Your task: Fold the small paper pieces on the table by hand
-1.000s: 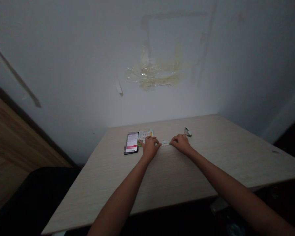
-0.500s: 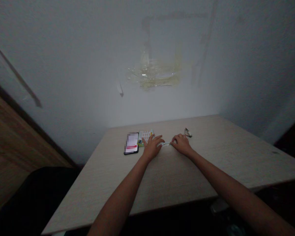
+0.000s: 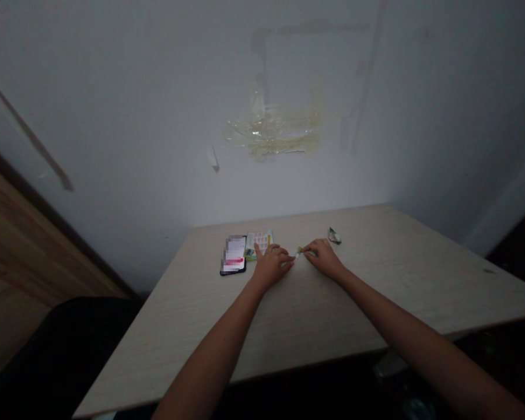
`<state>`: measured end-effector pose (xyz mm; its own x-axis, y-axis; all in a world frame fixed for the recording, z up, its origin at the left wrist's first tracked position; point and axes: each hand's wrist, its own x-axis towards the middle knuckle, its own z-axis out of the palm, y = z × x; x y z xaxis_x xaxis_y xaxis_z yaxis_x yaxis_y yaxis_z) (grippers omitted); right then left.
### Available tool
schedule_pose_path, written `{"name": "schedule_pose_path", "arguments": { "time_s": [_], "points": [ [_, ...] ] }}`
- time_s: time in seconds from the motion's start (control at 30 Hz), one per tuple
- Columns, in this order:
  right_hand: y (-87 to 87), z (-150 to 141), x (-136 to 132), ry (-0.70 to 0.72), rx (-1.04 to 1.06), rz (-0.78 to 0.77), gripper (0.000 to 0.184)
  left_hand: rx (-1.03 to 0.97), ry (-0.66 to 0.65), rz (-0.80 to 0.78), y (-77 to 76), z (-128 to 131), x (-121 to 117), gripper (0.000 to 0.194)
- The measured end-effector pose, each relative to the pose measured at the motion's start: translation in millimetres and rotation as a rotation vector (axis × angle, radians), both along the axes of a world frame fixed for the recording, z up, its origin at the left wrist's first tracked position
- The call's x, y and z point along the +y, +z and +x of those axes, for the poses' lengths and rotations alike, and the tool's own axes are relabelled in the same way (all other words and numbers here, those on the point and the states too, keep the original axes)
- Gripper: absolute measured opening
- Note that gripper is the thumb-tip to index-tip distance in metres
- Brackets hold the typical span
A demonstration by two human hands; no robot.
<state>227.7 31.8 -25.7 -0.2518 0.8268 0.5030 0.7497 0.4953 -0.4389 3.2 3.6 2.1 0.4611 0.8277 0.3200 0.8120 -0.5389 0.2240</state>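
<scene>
A small white and green strip (image 3: pixel 298 253), too small to make out clearly, lies between my hands just above or on the table. My right hand (image 3: pixel 322 256) pinches its right end between thumb and fingertips. From the other side, my left hand (image 3: pixel 271 266) has its index fingertip and thumb together at the strip's left end, with its outer finger lifted apart. Behind the left hand lies a printed flat packet or booklet (image 3: pixel 258 238), partly covered by the fingers. A phone (image 3: pixel 234 255) with a lit screen rests beside it.
A small crumpled wrapper (image 3: pixel 334 235) lies beyond my right hand. The pale wooden table (image 3: pixel 315 326) meets a wall (image 3: pixel 157 116) with old tape (image 3: pixel 284 137) on it. A dark object (image 3: pixel 70 350) stands off the table's left edge.
The strip looks shorter and tilted between the hands, and a green part now shows by the right fingertips. Left fingers have drawn closer together and slightly toward the right.
</scene>
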Motion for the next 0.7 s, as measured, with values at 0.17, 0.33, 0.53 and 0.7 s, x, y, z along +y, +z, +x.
{"name": "schedule_pose_path", "arguments": {
  "time_s": [0.17, 0.33, 0.53, 0.7],
  "points": [
    [-3.6, 2, 2, 0.133, -0.06, 0.036, 0.019, -0.031, 0.029, 0.032, -4.3, 3, -3, 0.021],
    [-7.9, 2, 4, 0.166, -0.115, 0.093, 0.02, -0.042, 0.029, 0.031, -10.0, 4, -2, 0.022],
    [-4.7, 1, 0, 0.186, -0.147, 0.104, 0.019, -0.041, 0.037, 0.006, -11.9, 3, -1, 0.022],
    [-4.4, -1, -2, 0.153, -0.144, 0.094, 0.018, -0.029, 0.045, 0.001, -11.3, 3, 0, 0.023]
  ]
}}
